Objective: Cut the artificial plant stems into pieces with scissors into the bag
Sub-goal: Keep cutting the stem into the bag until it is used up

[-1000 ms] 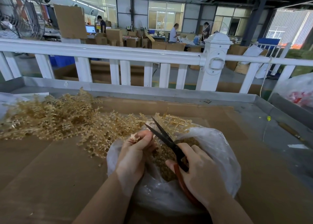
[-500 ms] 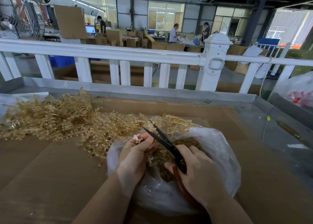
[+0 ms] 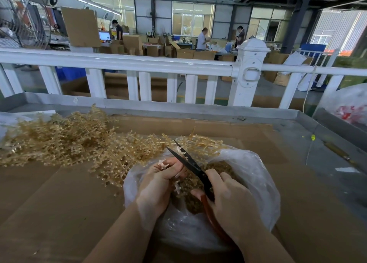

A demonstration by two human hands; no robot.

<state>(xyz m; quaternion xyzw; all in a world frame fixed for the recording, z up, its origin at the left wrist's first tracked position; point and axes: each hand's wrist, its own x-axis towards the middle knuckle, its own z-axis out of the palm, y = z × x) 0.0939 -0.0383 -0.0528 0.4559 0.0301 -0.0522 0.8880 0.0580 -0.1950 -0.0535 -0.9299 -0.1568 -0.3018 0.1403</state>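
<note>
A heap of tan artificial plant stems [image 3: 65, 141] lies across the left of the cardboard-covered table. In front of me stands an open clear plastic bag [image 3: 252, 175] holding cut stem pieces [image 3: 198, 201]. My left hand [image 3: 158, 183] pinches a short pale stem [image 3: 163, 163] over the bag's mouth. My right hand [image 3: 232, 203] grips the red handles of black-bladed scissors [image 3: 186, 161]. The blades are slightly parted just right of the held stem, with their tips pointing up and left.
A brown cardboard sheet [image 3: 59, 203] covers the metal table [image 3: 327, 143]. A white railing [image 3: 139, 64] runs behind the table. Another plastic bag [image 3: 349, 103] sits at the far right. People work among boxes in the background.
The scissor blades have narrowed and shifted a little to the right. My left hand has turned the stem, and a pale whorl now sticks up above my fingers.
</note>
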